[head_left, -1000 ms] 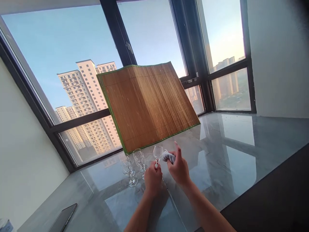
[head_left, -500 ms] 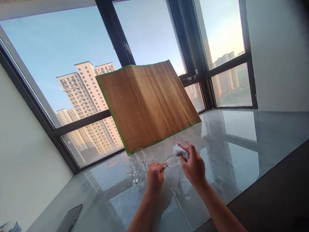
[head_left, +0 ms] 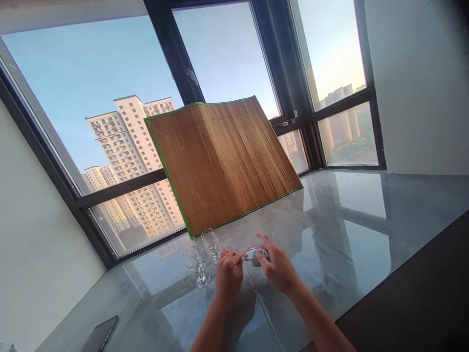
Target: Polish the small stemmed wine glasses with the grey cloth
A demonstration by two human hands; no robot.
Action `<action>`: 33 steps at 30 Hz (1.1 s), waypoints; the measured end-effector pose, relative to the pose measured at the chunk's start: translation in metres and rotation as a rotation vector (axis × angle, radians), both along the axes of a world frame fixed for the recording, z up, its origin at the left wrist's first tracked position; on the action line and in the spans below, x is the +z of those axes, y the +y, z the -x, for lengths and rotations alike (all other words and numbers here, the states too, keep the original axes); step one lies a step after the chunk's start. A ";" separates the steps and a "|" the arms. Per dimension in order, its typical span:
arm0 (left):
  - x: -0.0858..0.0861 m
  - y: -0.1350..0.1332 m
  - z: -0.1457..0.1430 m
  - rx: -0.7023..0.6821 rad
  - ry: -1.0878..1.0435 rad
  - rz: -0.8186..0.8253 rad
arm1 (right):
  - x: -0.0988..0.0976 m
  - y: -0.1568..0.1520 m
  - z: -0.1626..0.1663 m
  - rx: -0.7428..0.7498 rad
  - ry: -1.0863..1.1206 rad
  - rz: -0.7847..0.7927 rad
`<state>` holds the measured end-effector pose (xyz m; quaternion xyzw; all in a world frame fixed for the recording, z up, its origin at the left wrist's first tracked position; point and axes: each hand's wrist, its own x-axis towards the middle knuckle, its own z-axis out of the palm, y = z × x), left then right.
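Observation:
A small stemmed glass [head_left: 252,255] lies tipped sideways in the air between both hands. My left hand [head_left: 228,274] pinches its stem and foot. My right hand [head_left: 279,266] is closed on a white cloth [head_left: 261,254] that is pushed into the bowl of the glass. Just left of the hands, several more small stemmed glasses [head_left: 200,252] stand upright on the glossy grey marble table [head_left: 348,230].
A brown bamboo mat [head_left: 220,159] with a green edge leans against the window behind the glasses. A dark phone [head_left: 98,333] lies at the table's near left. Large windows with black frames run along the back; a white wall stands at the right.
The glass went from upright in my left hand to tipped sideways. My right hand brought the cloth from beside the glass into its bowl, and both hands drew slightly nearer.

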<state>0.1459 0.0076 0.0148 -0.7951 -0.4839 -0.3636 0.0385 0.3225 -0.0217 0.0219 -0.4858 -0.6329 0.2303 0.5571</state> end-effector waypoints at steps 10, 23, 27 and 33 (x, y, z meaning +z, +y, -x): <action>-0.006 0.002 -0.003 -0.005 -0.090 0.004 | 0.001 0.006 0.000 -0.292 0.405 -0.146; -0.011 0.001 -0.001 0.037 -0.072 -0.004 | -0.005 0.008 -0.006 -0.055 0.011 0.026; -0.009 0.001 0.001 0.038 -0.028 -0.043 | -0.003 0.005 -0.015 0.142 0.070 0.166; 0.000 -0.003 0.003 0.034 0.011 -0.074 | 0.006 -0.008 -0.029 0.422 0.090 0.211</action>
